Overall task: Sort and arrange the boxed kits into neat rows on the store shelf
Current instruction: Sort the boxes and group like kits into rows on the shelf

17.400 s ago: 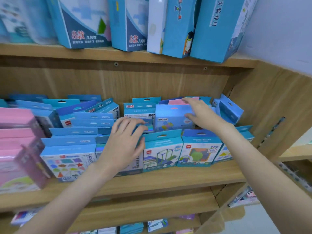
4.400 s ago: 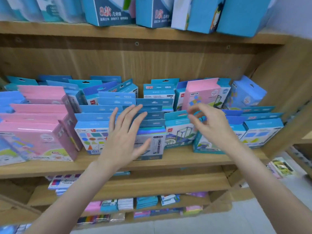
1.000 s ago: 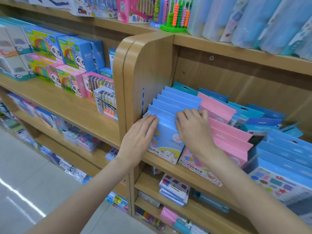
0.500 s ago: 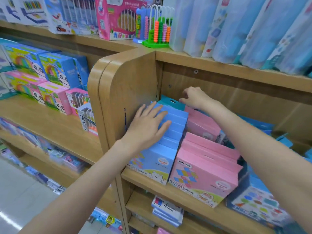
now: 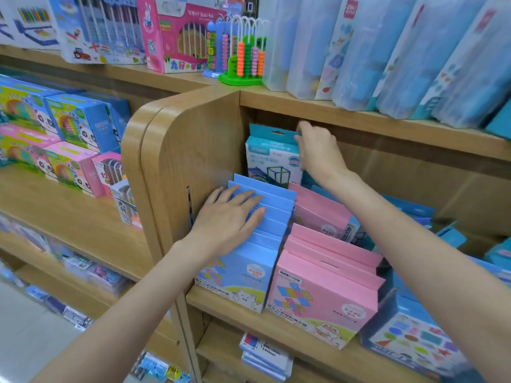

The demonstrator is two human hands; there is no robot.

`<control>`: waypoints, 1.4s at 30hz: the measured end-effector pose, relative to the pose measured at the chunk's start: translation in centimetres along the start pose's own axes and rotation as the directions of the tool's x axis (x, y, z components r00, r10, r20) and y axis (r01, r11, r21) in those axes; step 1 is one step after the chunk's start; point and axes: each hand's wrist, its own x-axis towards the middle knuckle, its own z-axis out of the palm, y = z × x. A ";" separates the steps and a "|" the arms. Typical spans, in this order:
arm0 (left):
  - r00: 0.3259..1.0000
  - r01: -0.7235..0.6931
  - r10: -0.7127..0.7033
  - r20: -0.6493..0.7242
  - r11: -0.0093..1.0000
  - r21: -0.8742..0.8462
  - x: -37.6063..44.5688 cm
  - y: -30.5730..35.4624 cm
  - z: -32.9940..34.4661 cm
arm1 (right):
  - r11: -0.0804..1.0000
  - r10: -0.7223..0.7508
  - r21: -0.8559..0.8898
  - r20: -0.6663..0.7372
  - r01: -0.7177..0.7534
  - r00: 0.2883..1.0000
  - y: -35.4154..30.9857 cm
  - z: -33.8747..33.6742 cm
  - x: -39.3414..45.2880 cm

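Note:
A row of light blue boxed kits [image 5: 249,261] stands at the left end of the wooden shelf [image 5: 276,324], against the side panel. My left hand [image 5: 231,217] lies flat on their tops with straight fingers. Beside them stands a row of pink boxed kits [image 5: 323,288]. My right hand [image 5: 318,150] grips the hang tab of a teal and white boxed kit [image 5: 272,161] and holds it upright above the back of the blue row, close under the upper shelf board.
A rounded wooden side panel [image 5: 182,161] divides this bay from the left one, which holds panda-print boxes [image 5: 69,139]. Bead abacuses [image 5: 243,59] and tall plastic packs [image 5: 387,51] stand on the upper shelf. More blue kits [image 5: 414,335] fill the right. Lower shelves hold small packs [image 5: 265,355].
My right hand has lifted the teal and white kit up out of the back of the shelf. My left hand stays flat on the blue row. The view has moved closer.

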 end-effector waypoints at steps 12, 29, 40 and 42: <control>0.968 -0.119 0.103 -0.227 0.991 -0.057 0.1 0.2 0.1 | 0.974 0.138 0.225 -0.492 -0.027 0.860 1.3 -7.5 -8.0; 0.792 -0.498 0.336 -0.510 0.839 -0.220 -5.1 15.3 3.7 | 0.872 0.430 0.125 -0.659 -0.473 0.617 13.2 -24.4 -30.2; 0.713 -0.602 0.426 -0.557 0.778 -0.176 -5.0 31.3 6.7 | 0.901 0.431 0.111 -0.319 -0.418 0.844 21.4 -30.1 -38.5; 0.728 -0.573 0.417 -0.544 0.806 -0.149 -5.2 33.7 7.7 | 0.926 0.378 0.055 -0.175 -0.374 0.909 22.2 -29.2 -40.2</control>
